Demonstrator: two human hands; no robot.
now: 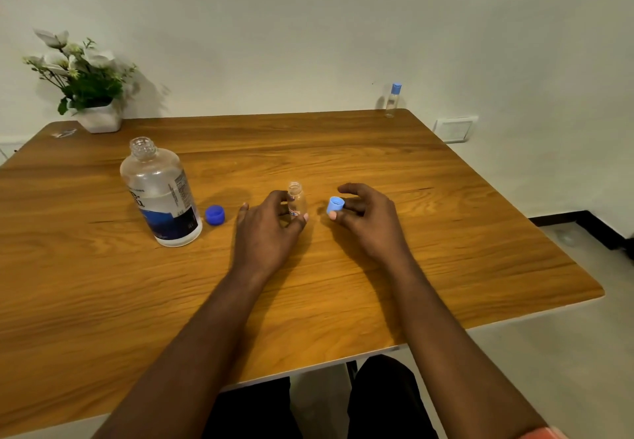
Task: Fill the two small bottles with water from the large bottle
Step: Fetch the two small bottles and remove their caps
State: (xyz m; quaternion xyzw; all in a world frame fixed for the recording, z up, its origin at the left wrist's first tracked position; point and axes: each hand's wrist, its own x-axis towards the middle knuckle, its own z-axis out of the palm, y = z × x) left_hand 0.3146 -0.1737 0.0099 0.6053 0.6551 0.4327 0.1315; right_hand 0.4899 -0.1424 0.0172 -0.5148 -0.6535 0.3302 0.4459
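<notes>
1. Wooden table point(446, 233): I log a brown wood-grain top with rounded corners, filling most of the view, set against a pale wall.

2. Potted plant point(82, 78): I see white flowers and green leaves in a white pot at the far left corner of the table.

3. Large bottle point(161, 195): clear plastic, blue and white label, standing upright left of centre with its mouth uncapped. I read it as partly filled with clear liquid, though the level is hard to fix.

4. Left hand point(271, 229): I record it at table centre, thumb and fingers closed around the open small bottle, steadying it upright.

5. Right hand point(367, 219): just right of the left hand, loosely curled, thumb and fingertips pinching the light blue cap clear of the bottle.

6. Open small bottle point(297, 200): clear, uncapped, upright at centre in the left hand's grasp. I cannot tell whether it holds any water.

7. Second small bottle point(392, 100): slim, clear, capped in blue, standing upright at the far right edge of the table, well apart from both hands.

8. Dark blue cap point(215, 215): lying on the table just right of the large bottle's base, open side facing up.

9. Light blue cap point(335, 205): held in the right hand, near the open small bottle but not touching it.
</notes>
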